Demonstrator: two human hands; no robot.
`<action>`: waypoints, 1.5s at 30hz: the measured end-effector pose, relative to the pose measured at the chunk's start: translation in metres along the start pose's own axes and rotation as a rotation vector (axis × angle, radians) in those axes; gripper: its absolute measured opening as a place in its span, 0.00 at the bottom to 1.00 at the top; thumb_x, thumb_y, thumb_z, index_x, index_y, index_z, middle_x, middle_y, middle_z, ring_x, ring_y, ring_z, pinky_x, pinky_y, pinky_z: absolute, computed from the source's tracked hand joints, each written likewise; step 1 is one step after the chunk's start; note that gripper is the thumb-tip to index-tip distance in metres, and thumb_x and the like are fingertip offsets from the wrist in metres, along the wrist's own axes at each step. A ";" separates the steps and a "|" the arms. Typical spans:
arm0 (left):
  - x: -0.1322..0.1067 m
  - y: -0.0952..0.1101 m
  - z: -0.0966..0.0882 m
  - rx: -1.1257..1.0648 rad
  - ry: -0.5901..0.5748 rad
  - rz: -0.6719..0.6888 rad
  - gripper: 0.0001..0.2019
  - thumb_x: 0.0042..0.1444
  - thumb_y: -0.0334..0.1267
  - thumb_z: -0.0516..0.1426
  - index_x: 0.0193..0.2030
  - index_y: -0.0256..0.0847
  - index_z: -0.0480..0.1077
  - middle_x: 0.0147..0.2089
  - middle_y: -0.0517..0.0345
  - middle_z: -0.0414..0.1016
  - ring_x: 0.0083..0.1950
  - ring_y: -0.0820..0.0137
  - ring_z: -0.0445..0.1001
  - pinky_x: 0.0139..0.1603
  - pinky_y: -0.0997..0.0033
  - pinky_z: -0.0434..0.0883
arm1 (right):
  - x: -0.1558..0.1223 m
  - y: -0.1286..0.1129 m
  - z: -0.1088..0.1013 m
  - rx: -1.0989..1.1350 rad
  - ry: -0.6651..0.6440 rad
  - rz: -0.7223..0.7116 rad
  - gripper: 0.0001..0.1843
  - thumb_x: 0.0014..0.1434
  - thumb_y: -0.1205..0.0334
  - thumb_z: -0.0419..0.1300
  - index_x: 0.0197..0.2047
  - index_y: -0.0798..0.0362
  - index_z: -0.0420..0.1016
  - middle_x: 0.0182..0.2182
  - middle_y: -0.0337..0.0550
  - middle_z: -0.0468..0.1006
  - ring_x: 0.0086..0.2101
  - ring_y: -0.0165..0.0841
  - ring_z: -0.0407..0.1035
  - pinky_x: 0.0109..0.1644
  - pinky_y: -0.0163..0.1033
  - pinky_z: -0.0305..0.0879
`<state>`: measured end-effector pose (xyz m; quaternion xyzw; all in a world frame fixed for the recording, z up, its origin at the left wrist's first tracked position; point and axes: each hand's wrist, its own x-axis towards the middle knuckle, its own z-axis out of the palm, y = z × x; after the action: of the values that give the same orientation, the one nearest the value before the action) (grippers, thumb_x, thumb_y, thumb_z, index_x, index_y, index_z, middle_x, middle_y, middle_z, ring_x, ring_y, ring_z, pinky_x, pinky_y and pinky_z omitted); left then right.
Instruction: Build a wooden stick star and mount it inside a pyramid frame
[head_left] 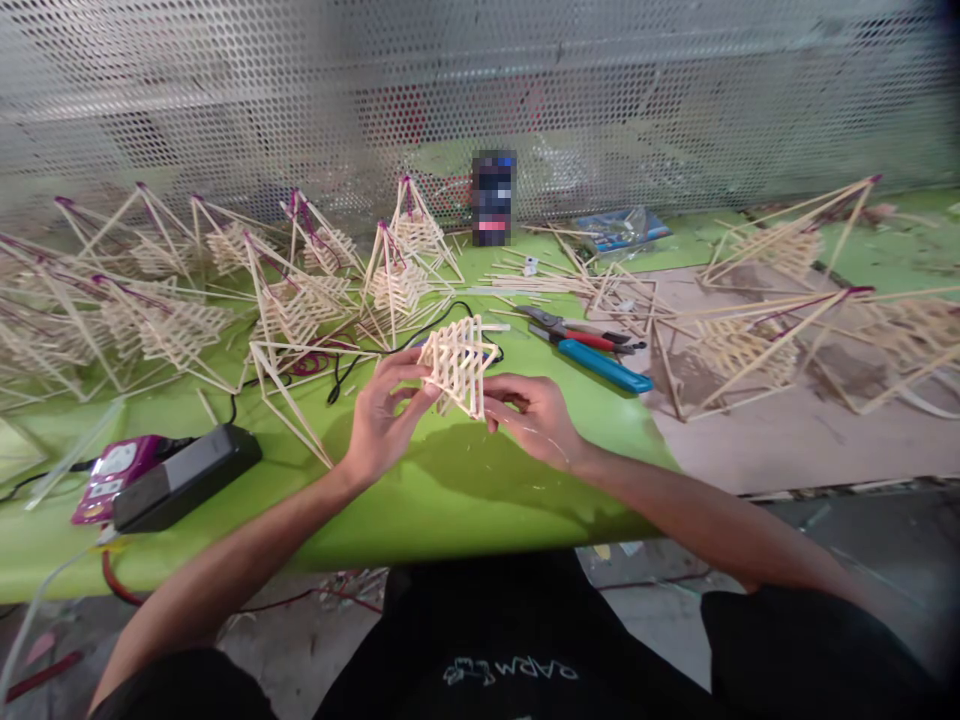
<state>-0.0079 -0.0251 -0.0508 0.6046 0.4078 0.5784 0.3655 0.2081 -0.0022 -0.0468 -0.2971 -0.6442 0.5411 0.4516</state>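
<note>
A small tapering lattice of stacked wooden sticks (pixel 459 362) is held up above the green table, between my two hands. My left hand (pixel 391 412) grips its left side, thumb in front and fingers behind. At its lower right corner, the fingertips of my right hand (pixel 534 415) pinch the edge; whether they also hold a separate small stick is hidden. Just behind the lattice lies a thin black cord (pixel 337 375). Pruning shears (pixel 555 325) and pliers with blue and red handles (pixel 604 365) rest to the right of my hands.
Several stick pyramids with purple tips (pixel 394 275) crowd the left and back. More stick frames (pixel 742 350) stand on a brown board (pixel 712 450) at right. Loose sticks (pixel 525 280) lie behind. A black box (pixel 187 480) and purple packet (pixel 124 475) sit front left. Perforated metal (pixel 300 100) forms the back.
</note>
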 end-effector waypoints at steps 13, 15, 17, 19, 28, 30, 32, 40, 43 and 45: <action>0.002 -0.001 -0.001 0.134 -0.011 -0.019 0.07 0.60 0.38 0.65 0.46 0.45 0.78 0.59 0.50 0.72 0.60 0.64 0.74 0.44 0.71 0.79 | 0.001 -0.001 -0.006 -0.047 -0.009 -0.191 0.10 0.64 0.63 0.66 0.45 0.48 0.68 0.38 0.39 0.80 0.35 0.30 0.78 0.40 0.39 0.76; 0.003 -0.002 -0.002 0.175 -0.008 -0.001 0.07 0.60 0.38 0.65 0.46 0.45 0.78 0.58 0.50 0.73 0.60 0.64 0.74 0.44 0.70 0.79 | 0.001 -0.003 -0.007 -0.088 -0.008 -0.182 0.08 0.65 0.62 0.63 0.46 0.48 0.68 0.39 0.41 0.80 0.38 0.31 0.78 0.42 0.39 0.77; 0.004 -0.002 -0.003 0.231 -0.011 0.038 0.08 0.61 0.38 0.65 0.46 0.44 0.78 0.58 0.49 0.72 0.59 0.63 0.74 0.43 0.69 0.80 | 0.001 -0.005 -0.007 -0.103 -0.001 -0.150 0.08 0.67 0.60 0.62 0.47 0.49 0.69 0.39 0.42 0.80 0.38 0.31 0.78 0.41 0.39 0.76; 0.004 -0.001 -0.004 0.291 -0.013 0.091 0.08 0.61 0.38 0.64 0.46 0.44 0.79 0.58 0.48 0.73 0.58 0.62 0.75 0.42 0.68 0.80 | 0.001 -0.007 -0.007 -0.095 0.004 -0.125 0.09 0.66 0.59 0.62 0.48 0.49 0.69 0.37 0.42 0.81 0.36 0.32 0.78 0.40 0.39 0.77; 0.005 0.004 -0.006 0.463 -0.043 0.195 0.08 0.62 0.36 0.64 0.47 0.43 0.78 0.59 0.47 0.74 0.57 0.61 0.75 0.39 0.66 0.78 | 0.003 -0.008 -0.009 -0.299 0.042 -0.207 0.04 0.64 0.60 0.65 0.41 0.50 0.79 0.34 0.40 0.84 0.30 0.30 0.79 0.33 0.35 0.76; 0.005 0.005 -0.006 0.472 -0.050 0.211 0.08 0.62 0.37 0.64 0.47 0.42 0.78 0.58 0.46 0.74 0.55 0.61 0.76 0.37 0.68 0.77 | 0.004 -0.006 -0.014 -0.405 0.062 -0.294 0.04 0.65 0.60 0.63 0.43 0.49 0.78 0.34 0.40 0.85 0.29 0.30 0.79 0.30 0.34 0.74; 0.005 0.006 -0.005 0.490 -0.078 0.210 0.08 0.62 0.37 0.63 0.47 0.42 0.78 0.58 0.46 0.74 0.55 0.61 0.76 0.37 0.67 0.76 | 0.004 -0.004 -0.019 -0.543 0.089 -0.409 0.04 0.66 0.60 0.61 0.43 0.48 0.77 0.33 0.40 0.85 0.26 0.29 0.77 0.27 0.35 0.71; 0.002 0.005 -0.002 0.509 -0.207 0.129 0.09 0.65 0.41 0.61 0.48 0.44 0.79 0.57 0.45 0.76 0.57 0.56 0.76 0.39 0.64 0.77 | 0.017 -0.012 -0.034 -0.255 0.422 -0.411 0.09 0.70 0.49 0.57 0.44 0.44 0.65 0.25 0.33 0.76 0.18 0.27 0.68 0.20 0.35 0.62; 0.002 0.005 -0.003 0.488 -0.246 0.121 0.09 0.65 0.41 0.61 0.49 0.44 0.79 0.58 0.44 0.76 0.56 0.57 0.77 0.39 0.63 0.78 | 0.032 -0.016 -0.052 -0.232 0.598 -0.368 0.13 0.69 0.43 0.55 0.44 0.42 0.61 0.25 0.33 0.75 0.18 0.27 0.66 0.19 0.36 0.58; 0.002 0.005 -0.003 0.479 -0.260 0.124 0.09 0.65 0.40 0.60 0.49 0.44 0.79 0.58 0.44 0.76 0.56 0.57 0.77 0.40 0.62 0.78 | 0.043 -0.016 -0.068 -0.212 0.696 -0.377 0.15 0.69 0.40 0.52 0.45 0.42 0.61 0.24 0.32 0.73 0.17 0.27 0.64 0.18 0.36 0.53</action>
<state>-0.0107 -0.0253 -0.0450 0.7667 0.4447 0.4045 0.2255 0.2530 0.0605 -0.0200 -0.3840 -0.5484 0.2468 0.7007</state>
